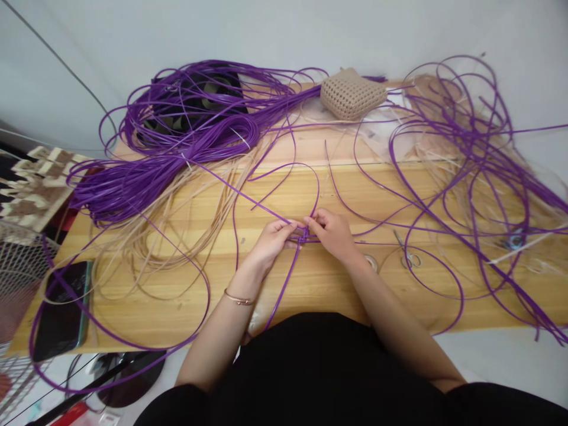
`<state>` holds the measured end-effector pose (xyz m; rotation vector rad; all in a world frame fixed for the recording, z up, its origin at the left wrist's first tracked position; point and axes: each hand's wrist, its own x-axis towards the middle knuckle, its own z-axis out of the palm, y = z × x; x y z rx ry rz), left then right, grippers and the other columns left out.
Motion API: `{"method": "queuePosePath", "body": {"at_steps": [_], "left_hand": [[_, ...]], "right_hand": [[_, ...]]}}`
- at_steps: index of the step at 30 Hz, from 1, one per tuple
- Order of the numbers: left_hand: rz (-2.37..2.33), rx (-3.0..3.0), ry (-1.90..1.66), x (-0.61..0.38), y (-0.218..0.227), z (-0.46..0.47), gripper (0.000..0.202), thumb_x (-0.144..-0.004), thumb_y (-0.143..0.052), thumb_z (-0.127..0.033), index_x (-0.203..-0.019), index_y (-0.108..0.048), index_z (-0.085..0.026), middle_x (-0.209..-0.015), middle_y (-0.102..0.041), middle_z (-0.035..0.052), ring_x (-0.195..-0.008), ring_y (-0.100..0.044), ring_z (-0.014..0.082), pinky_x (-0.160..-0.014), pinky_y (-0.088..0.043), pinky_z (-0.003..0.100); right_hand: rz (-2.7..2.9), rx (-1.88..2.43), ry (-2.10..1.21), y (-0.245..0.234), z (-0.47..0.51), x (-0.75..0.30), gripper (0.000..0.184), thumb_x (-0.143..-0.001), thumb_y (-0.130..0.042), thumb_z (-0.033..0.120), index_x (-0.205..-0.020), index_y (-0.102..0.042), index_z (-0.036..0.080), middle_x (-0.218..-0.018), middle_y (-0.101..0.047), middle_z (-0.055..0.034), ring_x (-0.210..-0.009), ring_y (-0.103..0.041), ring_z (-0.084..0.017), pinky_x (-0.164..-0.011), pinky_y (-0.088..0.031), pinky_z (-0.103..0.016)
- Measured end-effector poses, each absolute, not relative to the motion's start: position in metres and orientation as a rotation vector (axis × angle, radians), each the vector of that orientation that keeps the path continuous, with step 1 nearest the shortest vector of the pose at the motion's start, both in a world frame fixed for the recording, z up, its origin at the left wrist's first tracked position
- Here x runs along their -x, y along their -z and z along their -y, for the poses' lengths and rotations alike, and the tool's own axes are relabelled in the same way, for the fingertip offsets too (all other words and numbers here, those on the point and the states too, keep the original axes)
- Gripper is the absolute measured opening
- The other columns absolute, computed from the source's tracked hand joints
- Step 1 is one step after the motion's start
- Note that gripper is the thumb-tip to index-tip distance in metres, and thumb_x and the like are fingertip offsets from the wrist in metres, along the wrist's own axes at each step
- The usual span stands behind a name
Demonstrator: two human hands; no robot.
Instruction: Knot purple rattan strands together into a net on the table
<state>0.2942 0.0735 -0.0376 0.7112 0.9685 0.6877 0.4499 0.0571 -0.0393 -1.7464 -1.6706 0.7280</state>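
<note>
A small knot of purple strips [303,235] lies at the middle of the wooden worktop [310,284]. The left hand [271,239] pinches it from one side and the right hand [333,235] from the other, fingertips closed on the strips and nearly meeting. Just right of the knot lie a tape roll [371,262] and scissors [410,254]. Far behind the knot and to its left sits a thick purple bundle [177,136], and behind to its right a beige crocheted pouch [352,93]. A dark phone [62,307] lies well to the knot's left.

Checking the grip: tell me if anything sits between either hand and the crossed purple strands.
Nothing visible does. The left hand and right hand both pinch the purple strands directly where they cross.
</note>
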Motion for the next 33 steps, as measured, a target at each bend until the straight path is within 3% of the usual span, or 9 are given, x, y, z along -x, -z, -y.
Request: {"method": "queuePosePath", "body": {"at_steps": [7, 13, 21, 24, 29, 33], "left_hand": [[-0.946, -0.675, -0.693, -0.295, 0.036, -0.074, 0.013, -0.081, -0.055, -0.015, -0.080, -0.066, -0.009, -0.077, -0.069, 0.0078, -0.069, -0.065, 0.0145, -0.053, -0.051, 0.021], [-0.977, -0.631, -0.679, -0.294, 0.034, -0.076, 0.014, -0.081, -0.056, -0.017, -0.079, -0.066, -0.008, -0.073, -0.070, 0.0088, -0.067, -0.065, 0.0140, -0.055, -0.049, 0.020], [-0.965, -0.613, -0.686, -0.293, 0.029, -0.075, 0.013, -0.077, -0.060, -0.021, -0.074, -0.068, -0.011, -0.070, -0.069, 0.0070, -0.067, -0.064, 0.0143, -0.059, -0.048, 0.023], [-0.947, -0.643, -0.709, -0.293, 0.030, -0.073, 0.011, -0.067, -0.071, -0.020, -0.074, -0.068, -0.011, -0.070, -0.068, 0.0055, -0.066, -0.062, 0.0132, -0.060, -0.047, 0.023], [-0.906, -0.753, -0.688, -0.294, 0.036, -0.072, 0.035, -0.046, -0.080, -0.008, -0.078, -0.067, -0.011, -0.072, -0.068, 0.0030, -0.068, -0.062, 0.0115, -0.066, -0.048, 0.023], [-0.922, -0.764, -0.688, -0.294, 0.038, -0.073, 0.037, -0.043, -0.079, -0.005, -0.077, -0.066, -0.011, -0.071, -0.068, 0.0023, -0.069, -0.062, 0.0120, -0.069, -0.049, 0.025]], "right_hand": [[1.741, 1.772, -0.659, 0.034, -0.054, -0.452, 0.026, -0.082, -0.056, 0.039, -0.074, -0.061, 0.016, -0.055, -0.056, 0.0010, -0.050, -0.045, -0.010, -0.052, -0.026, -0.023], [1.736, 1.549, -0.950, 0.034, -0.053, -0.460, 0.031, -0.082, -0.055, 0.042, -0.078, -0.069, 0.015, -0.061, -0.060, -0.0005, -0.053, -0.045, -0.009, -0.052, -0.030, -0.023], [1.507, 1.458, -1.292, 0.034, -0.055, -0.461, 0.030, -0.071, -0.063, 0.041, -0.081, -0.063, 0.013, -0.064, -0.056, -0.0006, -0.055, -0.045, -0.008, -0.051, -0.034, -0.021], [1.491, 1.455, -1.320, 0.033, -0.055, -0.461, 0.029, -0.070, -0.063, 0.041, -0.078, -0.061, 0.013, -0.064, -0.055, -0.0001, -0.055, -0.044, -0.008, -0.050, -0.034, -0.021], [1.454, 1.460, -1.348, 0.031, -0.057, -0.461, 0.029, -0.072, -0.060, 0.042, -0.074, -0.058, 0.013, -0.062, -0.053, 0.0007, -0.054, -0.044, -0.008, -0.050, -0.033, -0.021], [1.414, 1.456, -1.401, 0.028, -0.058, -0.460, 0.030, -0.073, -0.058, 0.044, -0.074, -0.055, 0.014, -0.059, -0.050, 0.0023, -0.051, -0.041, -0.007, -0.048, -0.031, -0.021]]}}
